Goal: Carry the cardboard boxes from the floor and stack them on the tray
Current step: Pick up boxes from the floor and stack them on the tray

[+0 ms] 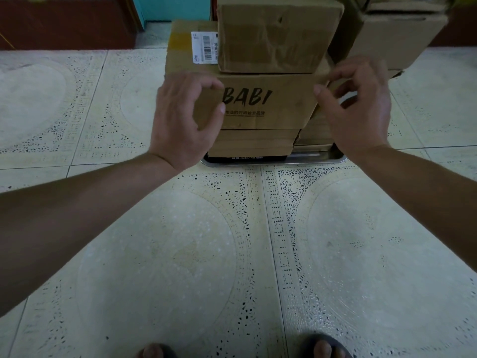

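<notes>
Here both hands hover at the stack, fingers loosely curled and grasping nothing. The left hand (185, 117) sits in front of the left end of the brown cardboard box printed "BABI" (268, 102), and the right hand (358, 109) is just off its upper right corner. I cannot tell whether any fingertip brushes the cardboard.

The printed box lies between the two sets of fingers. It rests on flatter brown cardboard boxes (255, 143) below them, which stand on the shallow silver metal tray (320, 158) on the pale patterned tile floor (154, 254). Above the fingers a plain brown carton sealed with tape (276, 34) tops the stack. Beyond the left fingers stands a taller brown box with a white barcode label (185, 55).

These cartons look dry and easy to grip, stiff along the edges but soft in their creased walls. They are probably light enough for two hands. The best hold would be on opposite ends, palms flat and fingers hooked under the bottom edge. Squeezing the middle could buckle a wall, and the tall stack may tip if nudged.
</notes>
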